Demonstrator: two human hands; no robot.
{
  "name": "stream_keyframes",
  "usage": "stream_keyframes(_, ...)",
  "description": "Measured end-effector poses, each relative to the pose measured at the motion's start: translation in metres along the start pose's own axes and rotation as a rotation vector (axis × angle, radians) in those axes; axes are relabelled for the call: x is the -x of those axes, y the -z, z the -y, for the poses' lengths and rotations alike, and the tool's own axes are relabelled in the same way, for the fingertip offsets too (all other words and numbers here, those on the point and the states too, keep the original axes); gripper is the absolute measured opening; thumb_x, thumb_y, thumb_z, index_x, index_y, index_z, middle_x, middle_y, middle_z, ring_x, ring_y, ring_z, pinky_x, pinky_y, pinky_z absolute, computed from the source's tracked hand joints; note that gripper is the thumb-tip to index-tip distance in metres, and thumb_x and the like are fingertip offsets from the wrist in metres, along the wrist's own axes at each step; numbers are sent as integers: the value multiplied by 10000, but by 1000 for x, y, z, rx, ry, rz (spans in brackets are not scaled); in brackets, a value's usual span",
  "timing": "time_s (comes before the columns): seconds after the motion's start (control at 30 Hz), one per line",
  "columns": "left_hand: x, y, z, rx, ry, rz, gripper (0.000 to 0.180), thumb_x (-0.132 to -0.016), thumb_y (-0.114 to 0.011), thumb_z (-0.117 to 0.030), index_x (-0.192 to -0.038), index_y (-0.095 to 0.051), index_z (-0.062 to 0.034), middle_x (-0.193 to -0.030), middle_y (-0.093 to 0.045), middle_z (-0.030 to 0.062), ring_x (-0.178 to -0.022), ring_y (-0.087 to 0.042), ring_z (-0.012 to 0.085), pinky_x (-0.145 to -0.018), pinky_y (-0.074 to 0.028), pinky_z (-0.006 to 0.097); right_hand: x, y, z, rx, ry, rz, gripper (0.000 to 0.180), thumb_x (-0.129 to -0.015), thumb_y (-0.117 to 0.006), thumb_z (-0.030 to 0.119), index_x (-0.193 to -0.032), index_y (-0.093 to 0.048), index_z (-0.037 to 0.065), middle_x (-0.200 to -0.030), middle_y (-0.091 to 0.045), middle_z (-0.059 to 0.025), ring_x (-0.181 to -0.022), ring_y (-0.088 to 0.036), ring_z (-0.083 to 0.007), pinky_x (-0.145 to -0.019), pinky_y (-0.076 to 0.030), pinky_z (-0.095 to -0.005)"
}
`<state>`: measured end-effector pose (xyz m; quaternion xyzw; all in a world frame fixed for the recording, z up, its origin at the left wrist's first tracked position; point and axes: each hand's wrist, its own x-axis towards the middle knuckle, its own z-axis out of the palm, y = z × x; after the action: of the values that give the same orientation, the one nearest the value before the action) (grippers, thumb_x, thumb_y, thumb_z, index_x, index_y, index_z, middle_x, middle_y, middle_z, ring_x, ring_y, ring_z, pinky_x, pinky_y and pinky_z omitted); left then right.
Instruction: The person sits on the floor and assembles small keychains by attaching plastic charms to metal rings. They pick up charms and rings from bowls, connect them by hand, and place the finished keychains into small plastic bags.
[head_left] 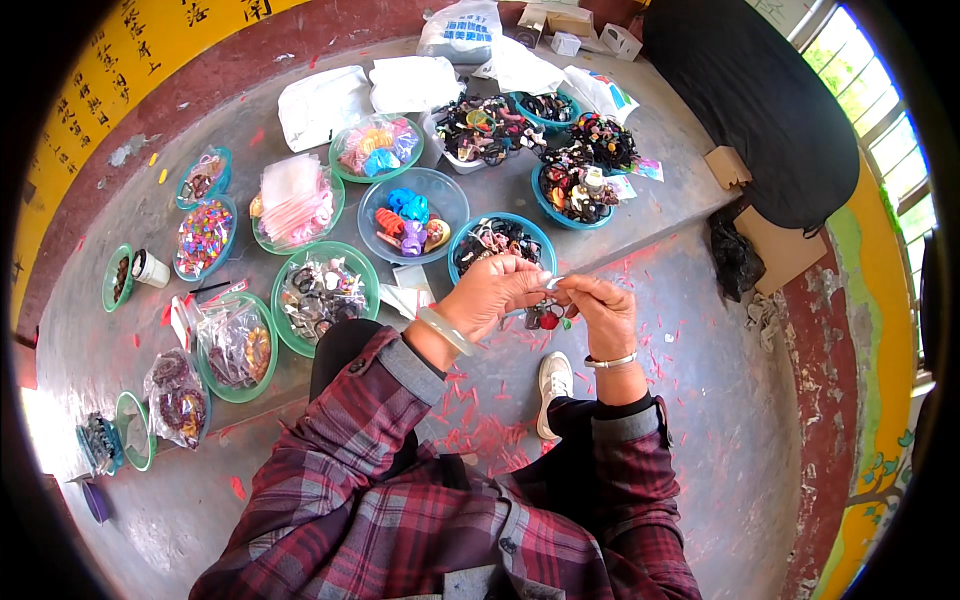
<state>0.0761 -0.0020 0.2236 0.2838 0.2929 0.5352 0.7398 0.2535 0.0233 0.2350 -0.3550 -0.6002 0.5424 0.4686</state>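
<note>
A seated person in a plaid shirt (400,535) brings both hands together in front of the body, fingertips nearly meeting over a small pale piece (553,284). The left forearm slants up and inward from the lower edge, and the left hand (487,298) points toward the right, thumb and fingers pinched narrowly at the piece. The right forearm rises more steeply; the right hand (602,312) bends inward at the wrist, its thumb and forefinger also closed at the piece. A dark cluster (537,318) bearing a red part shows just below the fingertips; which hand supports it cannot be told. A pale bangle (447,331) circles the left wrist, a silvery bracelet (611,361) the right. Just beyond the left hand, a blue bowl (453,240) of dark hair ties stands on a raised grey ledge (680,185). Red scraps (480,430) litter the floor (715,400) around a light shoe (555,382).
</note>
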Motion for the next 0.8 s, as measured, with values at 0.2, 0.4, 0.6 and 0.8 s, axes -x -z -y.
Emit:
stream_keyframes(0.2,-1,-2,1,-34,-2,-35,114,-827,-547,-71,-898,-557,18,-887,-597,88,-813,-592,138,-743,-494,226,0,3,-1,52,-23,31,167,-794,-521,-27,-897,-642,24,-785,-629,-47,-678,-585,-101,-552,-455,-198)
stream_keyframes(0.4,-1,1,1,-106,-62,-89,133,-830,-544,-77,-906,-570,30,-890,-616,102,-777,-602,143,-724,-498,239,-4,9,13,-25,-140,42,254,-803,-514,26,-1051,-571,28,-881,-619,-49,-758,-577,-110,-651,-444,-211)
stream_keyframes(0.6,-4,1,9,-373,-205,-37,147,-845,-526,-85,-905,-575,39,-876,-616,89,-789,-602,138,-699,-501,240,-8,10,9,21,-176,53,217,-780,-606,80,-986,-597,13,-882,-612,-45,-762,-542,-90,-667,-419,-202)
stream_keyframes(0.8,5,-14,5,-466,-214,-5,117,-847,-496,-64,-848,-557,36,-770,-590,54,-687,-607,130,-608,-513,250,-5,8,-4,118,-202,140,116,-738,-666,79,-813,-636,-3,-753,-608,-28,-688,-536,-82,-614,-424,-208)
